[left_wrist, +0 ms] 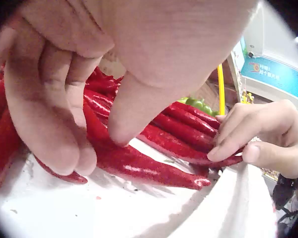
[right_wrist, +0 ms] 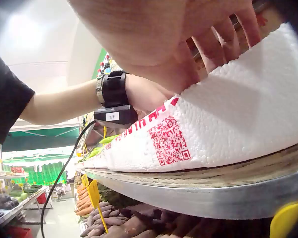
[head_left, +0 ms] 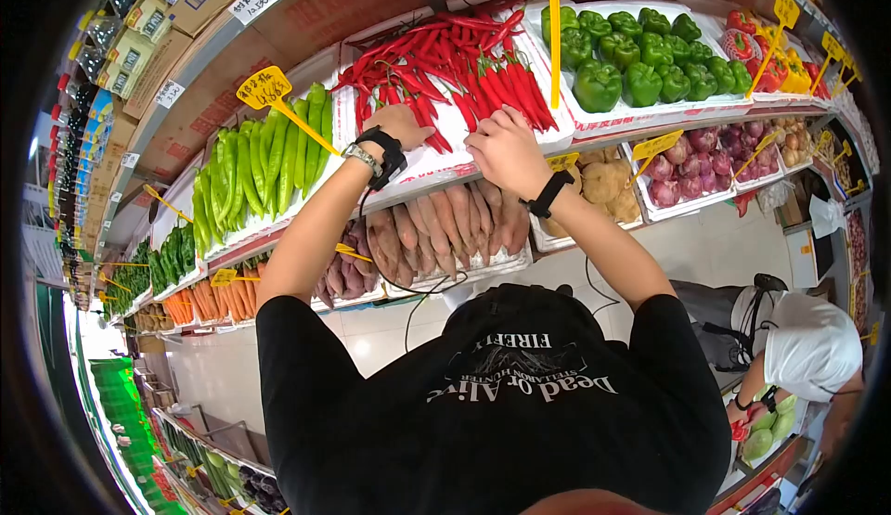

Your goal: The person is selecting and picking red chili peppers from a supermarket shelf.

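1. From my remote seat, the far left of the shelf shows long green peppers [head_left: 264, 167] behind a yellow price tag [head_left: 264, 88], well apart from both hands.
2. The left hand [head_left: 397, 125] reaches into the white foam tray [head_left: 455, 158]; its curled fingers [left_wrist: 49, 104] and thumb close around red chilies [left_wrist: 139, 158] lying in the tray.
3. The right hand [head_left: 506, 148] works just beside it, fingertips [left_wrist: 223, 148] pinching another chili at the tray's front edge.
4. A tall yellow sign stake [head_left: 554, 32] stands between the chilies and the green bell peppers [head_left: 640, 56].
5. Below, sweet potatoes [head_left: 445, 227] fill the lower shelf; another person in white [head_left: 807, 348] bends at far right.
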### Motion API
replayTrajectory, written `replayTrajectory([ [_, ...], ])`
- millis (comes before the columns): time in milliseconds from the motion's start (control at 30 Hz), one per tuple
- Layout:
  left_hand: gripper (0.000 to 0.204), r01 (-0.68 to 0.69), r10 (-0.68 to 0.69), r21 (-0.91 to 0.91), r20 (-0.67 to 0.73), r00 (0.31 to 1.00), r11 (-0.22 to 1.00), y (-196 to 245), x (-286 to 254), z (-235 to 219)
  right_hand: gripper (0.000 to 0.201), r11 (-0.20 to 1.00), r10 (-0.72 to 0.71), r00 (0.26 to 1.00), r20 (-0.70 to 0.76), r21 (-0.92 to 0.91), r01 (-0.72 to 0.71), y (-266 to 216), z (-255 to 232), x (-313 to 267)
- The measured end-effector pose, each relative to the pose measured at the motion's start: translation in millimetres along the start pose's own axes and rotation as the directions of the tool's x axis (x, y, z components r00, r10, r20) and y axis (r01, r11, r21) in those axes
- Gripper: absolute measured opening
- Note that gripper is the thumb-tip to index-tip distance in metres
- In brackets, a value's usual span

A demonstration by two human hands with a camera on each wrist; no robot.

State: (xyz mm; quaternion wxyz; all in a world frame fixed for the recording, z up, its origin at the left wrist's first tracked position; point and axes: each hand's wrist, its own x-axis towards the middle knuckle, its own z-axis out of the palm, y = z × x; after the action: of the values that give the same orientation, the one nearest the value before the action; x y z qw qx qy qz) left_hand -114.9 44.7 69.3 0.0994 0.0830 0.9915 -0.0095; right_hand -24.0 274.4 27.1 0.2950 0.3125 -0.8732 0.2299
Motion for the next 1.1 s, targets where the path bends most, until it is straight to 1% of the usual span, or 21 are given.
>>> replayTrajectory([
  [33,0.059,0.033,-0.032,-0.021,0.055,0.998,0.999,0,0,-2,0.008,1.000,0.004,1.000,-0.003,-0.013,-0.004,-1,0,1],
  [100,0.070,0.102,-0.091,-0.058,0.171,0.981,0.993,3,1,-7,0.008,0.999,0.015,1.000,-0.009,-0.037,-0.015,-3,0,2],
  [200,0.073,0.123,-0.112,-0.066,0.153,0.982,0.990,-1,6,-1,0.009,0.988,0.056,0.998,0.032,-0.144,-0.050,-3,-1,5],
  [267,0.075,0.163,-0.165,-0.143,0.002,0.986,0.976,2,5,0,0.010,0.997,0.070,0.997,0.021,0.024,-0.070,3,1,5],
  [300,0.076,0.179,-0.194,-0.183,-0.073,0.978,0.967,5,4,-1,0.011,0.991,0.076,0.997,0.017,0.109,-0.077,3,-3,6],
  [333,0.075,0.152,-0.173,-0.207,-0.086,0.981,0.966,7,5,-5,0.013,0.981,0.049,0.998,0.029,0.186,-0.054,5,-8,6],
  [367,0.070,0.155,-0.158,-0.161,-0.006,0.987,0.975,7,15,-5,0.013,0.983,0.009,1.000,0.010,0.184,-0.011,5,-15,3],
  [433,0.062,0.140,-0.134,-0.134,0.059,0.989,0.981,16,12,-19,0.014,0.982,-0.073,0.997,-0.025,0.175,0.076,2,-36,-4],
  [467,0.060,0.142,-0.144,-0.108,-0.007,0.990,0.984,18,12,-17,0.014,0.980,-0.095,0.995,0.009,0.179,0.092,2,-45,-12],
  [533,0.055,0.148,-0.155,-0.059,-0.143,0.978,0.987,24,10,-13,0.016,0.980,-0.085,0.996,0.035,0.181,0.078,-3,-62,-36],
  [567,0.059,0.170,-0.179,-0.068,-0.176,0.968,0.983,27,7,-14,0.019,0.980,-0.073,0.996,0.054,0.189,0.062,-1,-65,-50],
  [600,0.057,0.173,-0.180,-0.058,-0.175,0.968,0.983,29,6,-14,0.019,0.981,-0.063,0.996,0.057,0.185,0.051,0,-69,-60],
  [733,0.050,0.191,-0.194,-0.031,-0.158,0.968,0.981,27,21,-8,0.018,0.984,0.010,0.998,0.066,0.175,-0.021,-1,-84,-98],
  [800,0.046,0.212,-0.217,-0.057,-0.084,0.973,0.976,26,22,-10,0.018,0.980,0.046,0.997,0.058,0.191,-0.056,-2,-94,-113],
  [867,0.044,0.220,-0.224,-0.087,-0.037,0.974,0.972,21,27,-8,0.018,0.970,0.132,0.988,0.082,0.195,-0.146,-4,-102,-130],
  [967,0.046,0.258,-0.236,-0.207,0.125,0.964,0.944,15,28,-13,0.019,0.945,0.262,0.961,0.089,0.176,-0.274,-5,-120,-168],
  [1000,0.047,0.246,-0.243,-0.162,0.037,0.969,0.956,13,30,-6,0.019,0.930,0.311,0.946,0.093,0.176,-0.323,-1,-117,-182],
  [1100,0.047,0.200,-0.197,0.020,-0.106,0.975,0.980,34,17,-11,0.018,0.888,0.419,0.903,0.092,0.167,-0.429,2,-121,-209],
])
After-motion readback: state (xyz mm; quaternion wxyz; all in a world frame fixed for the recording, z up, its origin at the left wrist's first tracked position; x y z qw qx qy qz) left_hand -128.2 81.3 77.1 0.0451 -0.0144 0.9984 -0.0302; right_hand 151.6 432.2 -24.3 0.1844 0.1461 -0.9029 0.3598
